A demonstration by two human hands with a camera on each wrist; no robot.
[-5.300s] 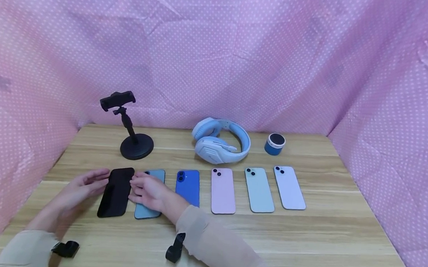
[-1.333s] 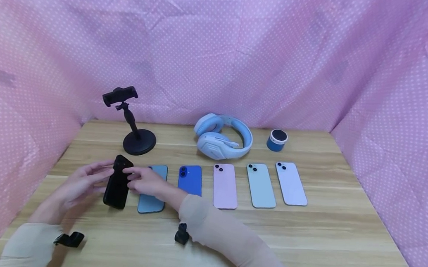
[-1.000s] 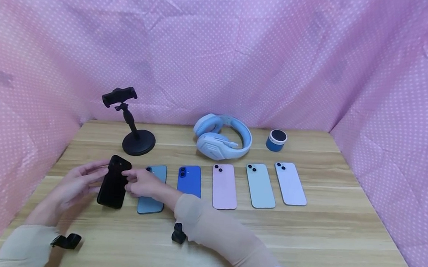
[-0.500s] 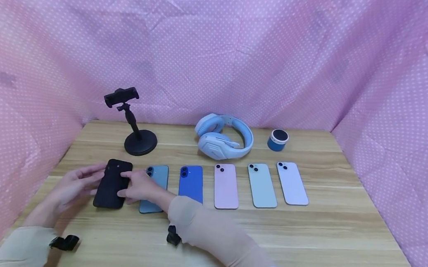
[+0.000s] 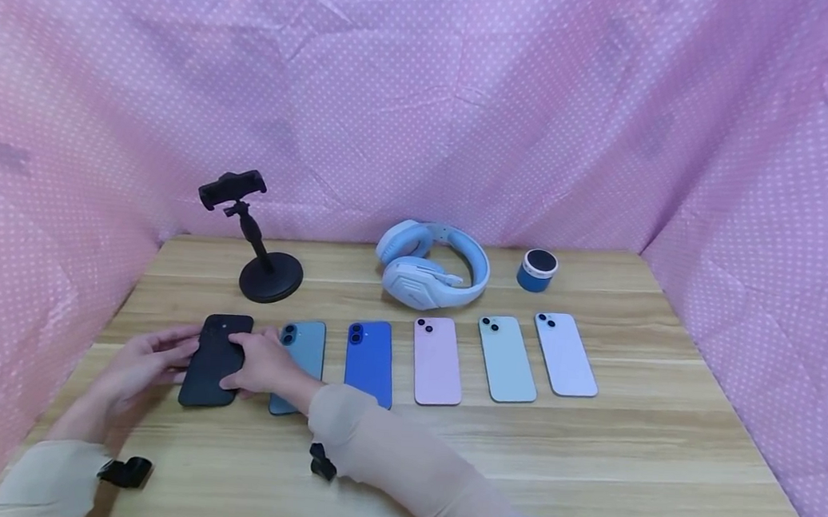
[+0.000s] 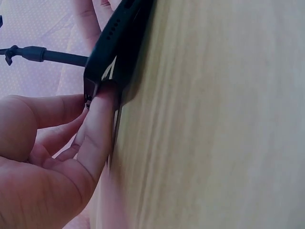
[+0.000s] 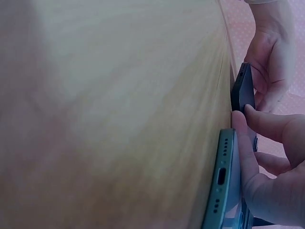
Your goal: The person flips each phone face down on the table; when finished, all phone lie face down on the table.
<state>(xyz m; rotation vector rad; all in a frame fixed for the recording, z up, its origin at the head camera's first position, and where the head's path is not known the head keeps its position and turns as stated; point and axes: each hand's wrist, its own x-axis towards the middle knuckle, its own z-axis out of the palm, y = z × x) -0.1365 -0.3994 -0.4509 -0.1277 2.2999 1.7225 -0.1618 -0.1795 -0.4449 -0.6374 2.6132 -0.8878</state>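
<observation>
Both hands hold a black smartphone [image 5: 210, 366] by its long edges at the left of the table, its back with the camera facing up. My left hand [image 5: 139, 367] grips the left edge. In the left wrist view one finger [image 6: 101, 119] reaches under the phone's corner while the thumb [image 6: 57, 110] lies against its side. My right hand [image 5: 263, 360] pinches the right edge, thumb and fingers bent at it. This hand partly covers a teal smartphone [image 5: 306, 355], whose port end [image 7: 220, 177] shows in the right wrist view.
Rightward in the row lie a blue phone [image 5: 369, 363], a pink one [image 5: 438, 364], a pale green one [image 5: 508, 361] and a white one [image 5: 567, 357]. Behind stand a black phone stand [image 5: 271, 276], a light blue headset [image 5: 427, 279] and a small blue speaker [image 5: 536, 273].
The black phone was screen up at first, then stood tilted with its back showing. It has since been lowered nearly flat, back up, and my right hand has shifted left and down with it.
</observation>
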